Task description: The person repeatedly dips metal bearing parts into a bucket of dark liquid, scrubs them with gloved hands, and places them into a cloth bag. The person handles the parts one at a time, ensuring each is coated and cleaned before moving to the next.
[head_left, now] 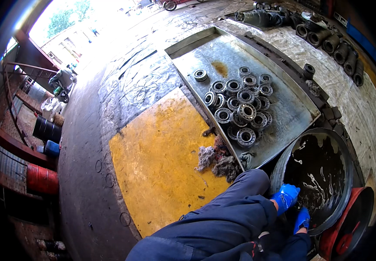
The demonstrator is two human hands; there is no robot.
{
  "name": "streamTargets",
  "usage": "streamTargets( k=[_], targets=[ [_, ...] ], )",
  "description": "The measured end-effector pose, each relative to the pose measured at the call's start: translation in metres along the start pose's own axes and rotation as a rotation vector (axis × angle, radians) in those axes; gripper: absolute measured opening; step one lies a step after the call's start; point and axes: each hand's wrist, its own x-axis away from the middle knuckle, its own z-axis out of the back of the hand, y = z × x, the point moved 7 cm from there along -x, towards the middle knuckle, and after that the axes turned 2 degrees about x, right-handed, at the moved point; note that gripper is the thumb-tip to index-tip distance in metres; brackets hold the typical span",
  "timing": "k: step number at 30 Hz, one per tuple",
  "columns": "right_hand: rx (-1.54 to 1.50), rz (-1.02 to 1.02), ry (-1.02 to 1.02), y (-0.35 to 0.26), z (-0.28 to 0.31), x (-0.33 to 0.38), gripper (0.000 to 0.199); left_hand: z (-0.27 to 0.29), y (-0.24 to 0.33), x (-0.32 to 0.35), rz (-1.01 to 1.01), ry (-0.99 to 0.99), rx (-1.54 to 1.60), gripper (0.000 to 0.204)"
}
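Both my hands wear blue gloves and are over the near left side of a round metal tub (350, 174) of dark, glossy liquid. My left hand (286, 198) is closed, knuckles up, above the liquid near the rim. Just nearer to me, my right hand (301, 220) is also curled, its fingers partly hidden. What either hand holds, if anything, cannot be made out. Beyond the tub, a shallow metal tray (290, 143) bears a heap of ring-shaped bearings (245, 96), some stacked. One small stack of bearings (200, 75) sits apart toward the tray's left side.
A red drum (327, 243) stands against the tub's near right side. Left of the tray lies a yellow sheet (162, 161) with grey rags (226, 168) at its edge. Dark cylindrical parts (331, 43) line the far right. Several thin rings (125, 219) lie on the left floor.
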Motion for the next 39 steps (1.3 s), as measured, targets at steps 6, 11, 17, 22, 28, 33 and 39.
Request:
streamTargets(
  k=[6,11,17,22,28,33,39],
  targets=[
    [0.326,0.158,-0.051,-0.016,-0.027,-0.017,0.024,0.008,-0.004,0.013,0.012,-0.035,-0.003,0.031],
    [0.354,0.291,-0.004,-0.031,-0.017,-0.027,0.027,0.006,0.003,0.007,-0.012,0.009,-0.013,0.028],
    [-0.227,0.135,0.248,-0.014,0.001,0.003,0.028,0.017,-0.009,0.003,-0.073,0.177,-0.128,0.024],
    [0.624,0.322,-0.323,-0.071,-0.014,-0.034,0.024,0.025,0.0,0.0,0.028,-0.01,-0.098,0.035],
    [0.019,0.027,-0.073,-0.026,0.01,0.004,0.028,0.024,-0.003,0.003,0.068,-0.08,-0.155,0.037],
    [0.153,0.041,-0.238,-0.046,0.015,0.0,0.033,0.023,0.0,0.004,0.055,-0.105,-0.158,0.039],
    [0.276,0.07,-0.344,-0.05,-0.001,-0.017,0.037,0.025,0.005,0.004,0.049,-0.108,-0.176,0.042]
  ],
)
